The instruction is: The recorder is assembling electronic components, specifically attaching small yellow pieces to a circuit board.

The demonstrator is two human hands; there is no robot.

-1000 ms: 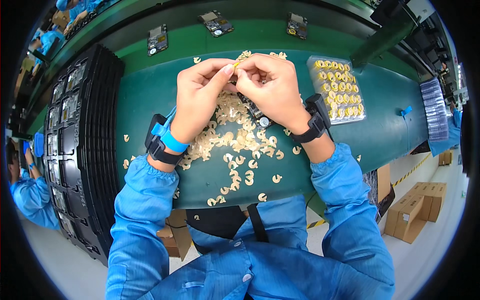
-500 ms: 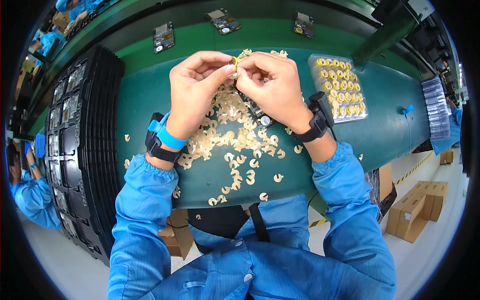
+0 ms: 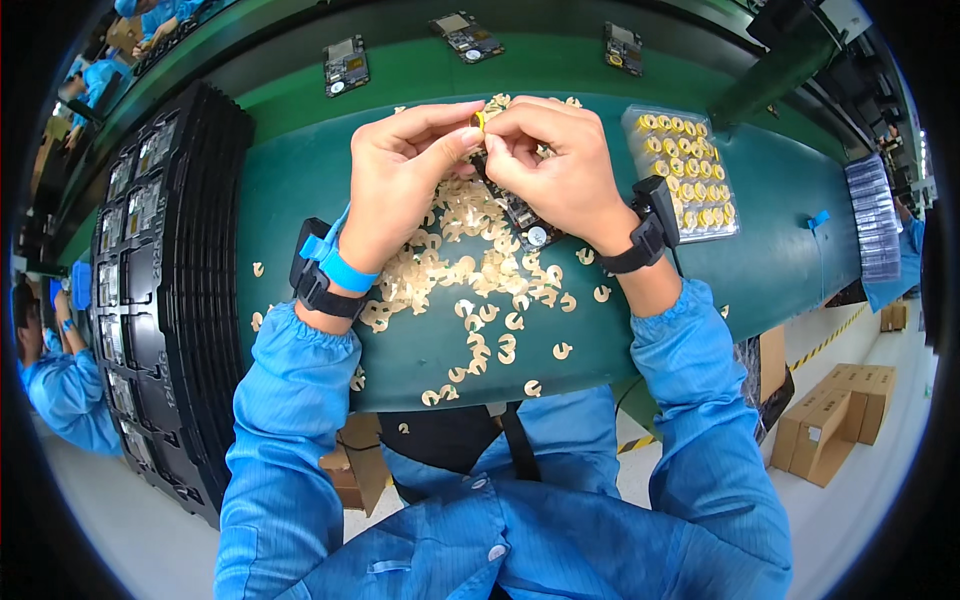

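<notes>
My left hand point(image 3: 400, 180) and my right hand point(image 3: 560, 165) meet over the far middle of the green work surface. Both are closed in a pinch around a small round yellow-edged part point(image 3: 479, 119), mostly covered by the fingertips. Below my right hand lies a dark circuit board point(image 3: 520, 212) with a round silvery disc point(image 3: 537, 236) at its near end; the hand hides its far part. A heap of cream C-shaped slips point(image 3: 455, 270) spreads under and in front of my hands.
At the right stands a clear tray point(image 3: 728, 236) with rows of yellow-edged round parts. Stacked black trays point(image 3: 200, 300) rise at the left. Several circuit boards point(image 3: 467, 37) lie on the green strip beyond. Clear plastic trays point(image 3: 873, 215) are stacked far right; cardboard boxes point(image 3: 835, 420) sit on the floor.
My hands stay pinched together at the yellow-edged part, which now shows more edge-on between the fingertips. The boards on the far strip have shifted slightly to the right.
</notes>
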